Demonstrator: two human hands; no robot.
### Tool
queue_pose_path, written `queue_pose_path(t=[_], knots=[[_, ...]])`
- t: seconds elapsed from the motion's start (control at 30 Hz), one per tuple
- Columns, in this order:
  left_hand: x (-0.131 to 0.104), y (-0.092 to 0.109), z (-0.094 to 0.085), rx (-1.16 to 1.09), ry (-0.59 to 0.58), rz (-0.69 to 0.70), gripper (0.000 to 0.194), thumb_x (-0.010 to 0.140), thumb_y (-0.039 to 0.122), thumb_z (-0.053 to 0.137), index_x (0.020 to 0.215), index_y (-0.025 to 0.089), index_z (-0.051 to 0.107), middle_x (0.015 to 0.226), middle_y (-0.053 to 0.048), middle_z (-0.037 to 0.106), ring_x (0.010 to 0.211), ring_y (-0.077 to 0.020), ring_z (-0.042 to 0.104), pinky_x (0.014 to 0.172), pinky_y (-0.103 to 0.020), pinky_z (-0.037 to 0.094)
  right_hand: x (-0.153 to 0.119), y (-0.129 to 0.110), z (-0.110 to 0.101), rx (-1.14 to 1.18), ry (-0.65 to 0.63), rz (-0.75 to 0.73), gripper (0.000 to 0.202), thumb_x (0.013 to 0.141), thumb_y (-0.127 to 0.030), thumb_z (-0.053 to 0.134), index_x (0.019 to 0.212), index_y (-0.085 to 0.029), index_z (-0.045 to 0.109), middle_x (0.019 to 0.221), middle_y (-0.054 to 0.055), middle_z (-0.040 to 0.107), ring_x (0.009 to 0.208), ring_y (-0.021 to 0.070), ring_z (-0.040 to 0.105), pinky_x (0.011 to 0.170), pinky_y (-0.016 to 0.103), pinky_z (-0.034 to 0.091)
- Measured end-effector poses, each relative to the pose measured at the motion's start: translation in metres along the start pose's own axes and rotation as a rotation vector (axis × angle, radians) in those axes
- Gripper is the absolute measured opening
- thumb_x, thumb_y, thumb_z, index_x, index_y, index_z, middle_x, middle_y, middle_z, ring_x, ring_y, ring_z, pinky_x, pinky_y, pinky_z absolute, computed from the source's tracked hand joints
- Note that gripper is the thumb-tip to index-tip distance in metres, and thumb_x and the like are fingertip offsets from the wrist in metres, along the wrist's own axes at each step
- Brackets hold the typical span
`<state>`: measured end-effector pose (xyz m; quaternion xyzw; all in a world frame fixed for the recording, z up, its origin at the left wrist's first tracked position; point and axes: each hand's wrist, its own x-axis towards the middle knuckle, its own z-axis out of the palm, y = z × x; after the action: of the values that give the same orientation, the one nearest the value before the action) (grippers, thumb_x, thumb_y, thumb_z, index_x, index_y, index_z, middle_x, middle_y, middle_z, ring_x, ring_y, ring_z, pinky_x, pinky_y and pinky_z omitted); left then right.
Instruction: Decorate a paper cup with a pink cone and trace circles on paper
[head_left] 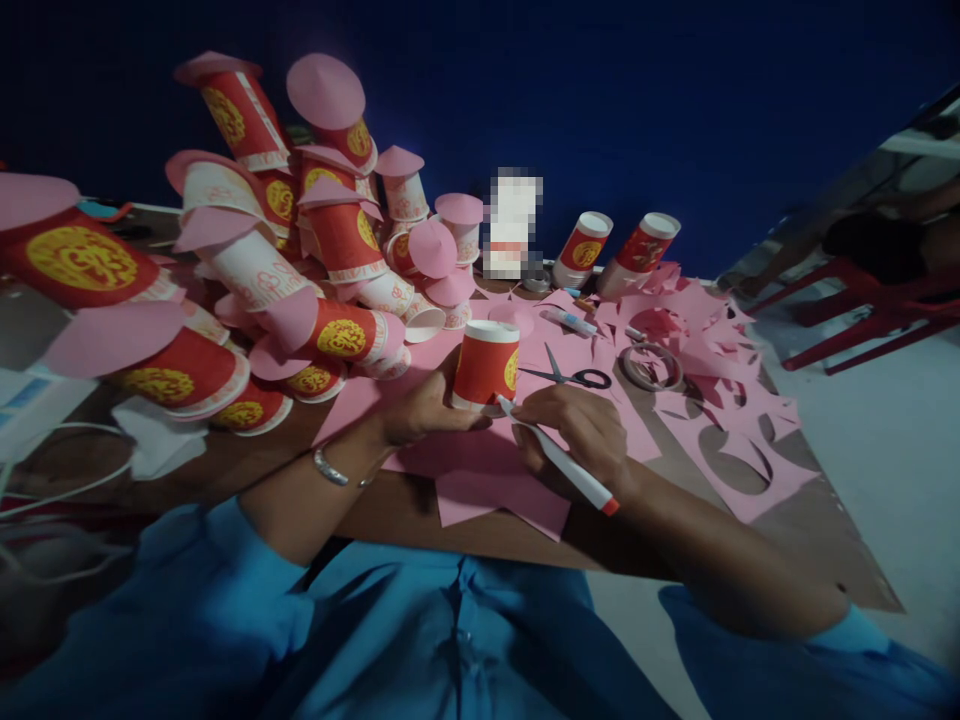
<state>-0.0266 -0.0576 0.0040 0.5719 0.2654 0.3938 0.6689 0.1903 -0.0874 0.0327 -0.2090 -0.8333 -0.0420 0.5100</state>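
Observation:
My left hand (429, 408) grips a red and white paper cup (484, 366) with a yellow emblem, thumb and fingers around its left side and base. In my right hand (574, 425) is a white marker pen (576, 470) with a red end. The marker's tip points at the lower white band of the cup, and the two look to be touching. Both hands are above sheets of pink paper (420, 450). Black-handled scissors (559, 375) lie spread just behind the right hand.
At the left, many paper cups with pink cone tops (341, 335) are piled. Two upright cups (583, 250) stand at the back. A tape roll (652, 367), a glue tube (572, 322) and pink paper scraps (742, 460) cover the right side. A red plastic chair (870, 310) is beyond the table.

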Motion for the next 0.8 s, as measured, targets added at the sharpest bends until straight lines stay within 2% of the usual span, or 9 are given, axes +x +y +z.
queue_pose_path(t=[0.2, 0.47, 0.67, 0.8], knots=[[0.0002, -0.0035, -0.0015, -0.009, 0.001, 0.025, 0.077, 0.073, 0.031, 0.093, 0.14, 0.022, 0.057, 0.128, -0.013, 0.075, 0.114, -0.0314, 0.073, 0.095, -0.042, 0.057, 0.0026, -0.0006, -0.0007, 0.016, -0.003, -0.001, 0.019, 0.089, -0.007, 0.065, 0.103, -0.021, 0.065, 0.075, 0.001, 0.076, 0.067, 0.0165, 0.075, 0.062, 0.026, 0.061], [-0.0016, 0.0013, -0.0024, 0.022, 0.026, -0.015, 0.074, 0.073, 0.033, 0.094, 0.135, 0.02, 0.056, 0.121, -0.012, 0.076, 0.11, -0.0302, 0.073, 0.093, -0.041, 0.057, 0.0048, -0.0024, -0.0024, -0.018, -0.013, 0.014, 0.018, 0.086, -0.005, 0.064, 0.096, -0.02, 0.065, 0.073, 0.001, 0.074, 0.063, 0.0159, 0.072, 0.06, 0.025, 0.058], [-0.0014, -0.001, -0.0023, -0.076, 0.023, -0.036, 0.078, 0.07, 0.032, 0.095, 0.136, 0.021, 0.056, 0.12, -0.011, 0.075, 0.106, -0.0276, 0.072, 0.091, -0.04, 0.056, 0.0039, -0.0027, -0.0038, -0.013, -0.034, 0.034, 0.018, 0.084, -0.004, 0.066, 0.095, -0.019, 0.065, 0.072, 0.0, 0.072, 0.062, 0.0155, 0.07, 0.059, 0.026, 0.056], [-0.0015, -0.002, -0.0027, -0.109, 0.032, -0.028, 0.078, 0.068, 0.029, 0.095, 0.137, 0.022, 0.057, 0.118, -0.01, 0.074, 0.106, -0.0261, 0.071, 0.093, -0.039, 0.055, 0.0048, -0.0039, -0.0057, -0.037, -0.039, 0.043, 0.018, 0.087, -0.005, 0.063, 0.094, -0.022, 0.063, 0.071, -0.001, 0.071, 0.06, 0.0138, 0.069, 0.057, 0.025, 0.055]])
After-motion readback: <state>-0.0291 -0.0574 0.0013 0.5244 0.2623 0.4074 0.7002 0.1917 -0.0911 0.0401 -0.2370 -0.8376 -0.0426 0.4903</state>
